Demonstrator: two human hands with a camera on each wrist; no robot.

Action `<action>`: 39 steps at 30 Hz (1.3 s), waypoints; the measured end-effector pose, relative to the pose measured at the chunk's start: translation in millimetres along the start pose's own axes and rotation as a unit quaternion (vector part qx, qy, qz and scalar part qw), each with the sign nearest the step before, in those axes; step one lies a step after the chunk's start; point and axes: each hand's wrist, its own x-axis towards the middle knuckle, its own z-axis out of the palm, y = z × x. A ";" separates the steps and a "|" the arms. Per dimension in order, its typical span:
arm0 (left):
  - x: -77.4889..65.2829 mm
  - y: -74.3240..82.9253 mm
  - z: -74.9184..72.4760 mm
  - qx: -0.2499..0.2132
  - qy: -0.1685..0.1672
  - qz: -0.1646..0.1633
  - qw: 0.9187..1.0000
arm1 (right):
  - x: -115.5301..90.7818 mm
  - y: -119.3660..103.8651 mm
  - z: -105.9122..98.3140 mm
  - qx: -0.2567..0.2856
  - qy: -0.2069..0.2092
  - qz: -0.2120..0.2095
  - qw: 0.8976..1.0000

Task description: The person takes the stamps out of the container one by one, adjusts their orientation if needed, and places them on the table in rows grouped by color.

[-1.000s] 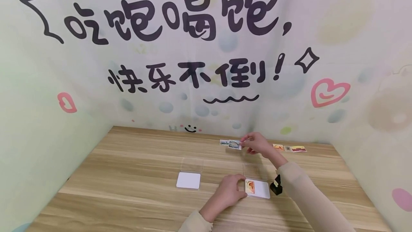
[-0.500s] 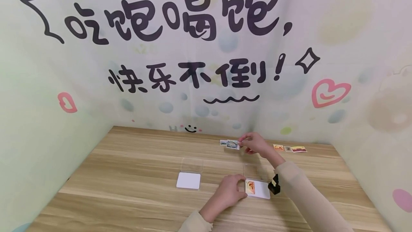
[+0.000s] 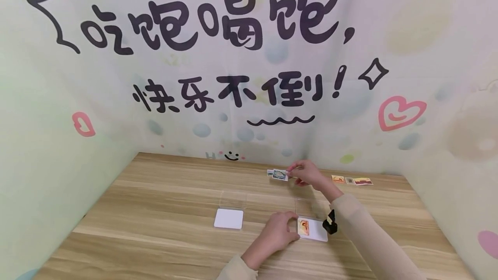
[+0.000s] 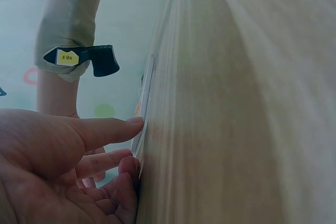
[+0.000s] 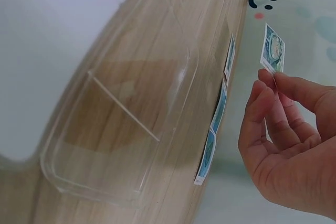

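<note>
My right hand [image 3: 308,173] pinches a blue-green stamp [image 5: 273,49] between thumb and fingertips, raised near the back wall. In the head view, the held stamp overlaps another small blue stamp [image 3: 269,173] on the table. My left hand [image 3: 275,231] holds the left edge of an open clear plastic case [image 5: 142,196], thumb and index finger at its corners. Inside the case lies a white card [image 3: 318,230] with an orange stamp [image 3: 303,227] at its left end. The left wrist view shows the left thumb and fingertips right at the case's thin edge.
A second open clear case with a white card [image 3: 228,218] lies to the left. Along the table's back edge, several blue stamps [image 5: 207,153] lie in a row. Farther right are an orange stamp [image 3: 338,179], a grey one [image 3: 350,181] and a red-and-yellow one [image 3: 363,181].
My right hand has shifted slightly left with the blue-green stamp, covering more of the stamp behind it in the head view. The left hand has stayed at the case.
</note>
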 end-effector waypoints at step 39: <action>-0.4 -0.4 1.0 0.021 0.009 0.009 1.000 | 20.5 -4.7 19.5 0.029 -0.009 -0.018 0.999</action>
